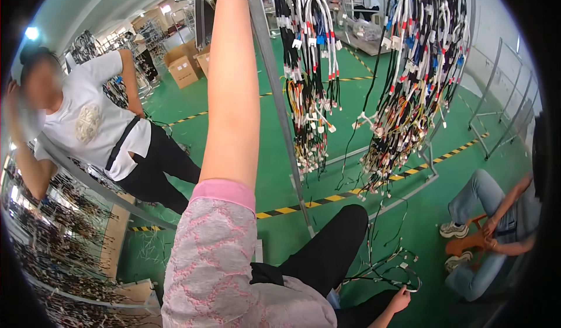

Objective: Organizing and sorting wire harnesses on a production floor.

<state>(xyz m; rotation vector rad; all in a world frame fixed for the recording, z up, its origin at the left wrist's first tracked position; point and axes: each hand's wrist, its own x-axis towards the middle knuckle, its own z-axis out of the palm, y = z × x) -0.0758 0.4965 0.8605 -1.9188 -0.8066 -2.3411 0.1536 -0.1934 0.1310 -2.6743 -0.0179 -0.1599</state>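
My left arm is raised straight up through the middle of the view, with a white band on its wrist; the hand itself is cut off by the top edge. Low at the right, my right hand (400, 300) is closed around a looped part of a wire harness (380, 268). Dark wires branch out from it, with small pale connectors at their ends, and spread beside my bent legs. Ahead, two thick bundles of wire harnesses hang from a metal rack, a left bundle (310, 88) and a larger right bundle (403, 94). Their lower ends show colored wires and white connectors.
A person in a white shirt (93, 112) stands at the left, and another sits at the right edge on a low stool (467, 243). More harnesses (58, 258) hang at the lower left. Cardboard boxes (182, 68) and an empty metal rack (505, 94) stand farther off.
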